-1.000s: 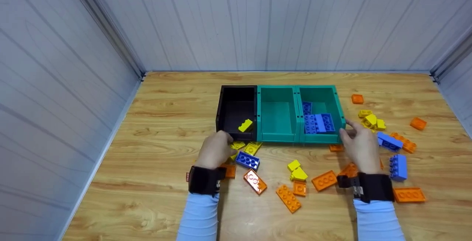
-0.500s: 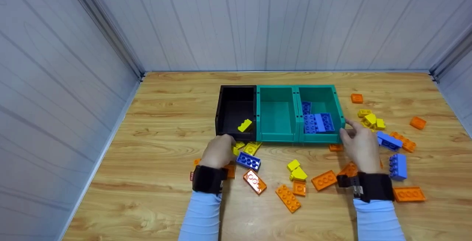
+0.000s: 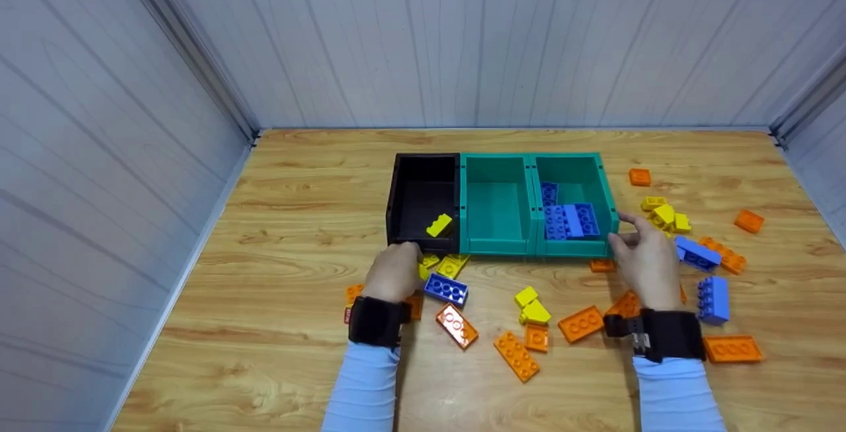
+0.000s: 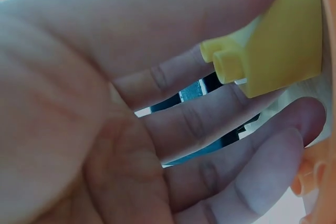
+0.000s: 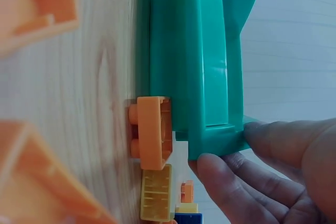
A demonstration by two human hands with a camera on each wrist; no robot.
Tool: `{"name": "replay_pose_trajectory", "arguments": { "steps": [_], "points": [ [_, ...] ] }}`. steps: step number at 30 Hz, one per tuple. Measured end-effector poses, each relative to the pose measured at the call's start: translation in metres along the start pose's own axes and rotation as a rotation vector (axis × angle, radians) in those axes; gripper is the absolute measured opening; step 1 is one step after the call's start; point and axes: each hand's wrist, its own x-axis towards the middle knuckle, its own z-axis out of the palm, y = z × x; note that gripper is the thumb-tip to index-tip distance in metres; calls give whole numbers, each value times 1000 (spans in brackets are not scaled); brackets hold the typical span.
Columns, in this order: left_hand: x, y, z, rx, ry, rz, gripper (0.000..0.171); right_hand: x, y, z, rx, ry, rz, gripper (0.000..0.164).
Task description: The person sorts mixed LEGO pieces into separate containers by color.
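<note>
In the left wrist view, the left hand (image 4: 157, 108) pinches a yellow toy brick (image 4: 286, 35) between thumb and fingers, its studs facing the palm. From the head view, that left hand (image 3: 392, 272) is just in front of the black bin (image 3: 423, 201), which has one yellow brick (image 3: 439, 224) inside. The right hand (image 3: 644, 263) holds the front right corner of the right green bin (image 3: 574, 248); fingertips on its rim show in the right wrist view. Several blue bricks (image 3: 571, 220) lie in that bin. The middle green bin (image 3: 497, 201) stands between.
Around the left hand lie yellow bricks (image 3: 452, 265) and a dark blue brick (image 3: 445, 288). Several orange bricks (image 3: 517, 355) are scattered nearer the person. More yellow (image 3: 663, 216), blue (image 3: 714, 300) and orange bricks (image 3: 733, 349) lie at the right. Panel walls (image 3: 502, 42) border the table.
The left hand has shifted slightly right and toward the person, uncovering an orange brick left of its wrist. The right hand stays at the green bin's corner; the bins are practically still.
</note>
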Motion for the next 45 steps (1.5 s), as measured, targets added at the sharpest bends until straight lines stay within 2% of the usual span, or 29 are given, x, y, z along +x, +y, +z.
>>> {"name": "replay_pose_trajectory", "arguments": {
  "steps": [4,10,15,17,21,25,30,34,39,45],
  "points": [
    [0,1,1,22,-8,0,22,0,1,1,-7,11,-6,42],
    [0,3,2,7,-22,4,13,-1,1,1,-6,10,-12,42],
    [-2,5,1,-27,-39,11,17,-2,1,0,-1,0,-6,43],
    [-3,4,-1,-43,-21,12,22,-2,1,0,3,-2,-8,44],
    [-2,3,-6,-119,67,22,31,-2,0,-1,12,-9,-13,44],
    [2,4,-8,-211,201,48,30,-2,0,-1,10,-9,-17,44],
    [7,9,-4,-271,370,122,28,-1,2,0,5,-6,-10,43],
    [10,12,-5,-306,446,172,28,-2,1,0,3,2,-7,43],
    [20,10,-12,-284,431,164,27,-2,0,1,6,11,-8,43],
    [40,16,-32,-200,327,158,28,-1,1,3,11,30,-3,42]
  ]
}}
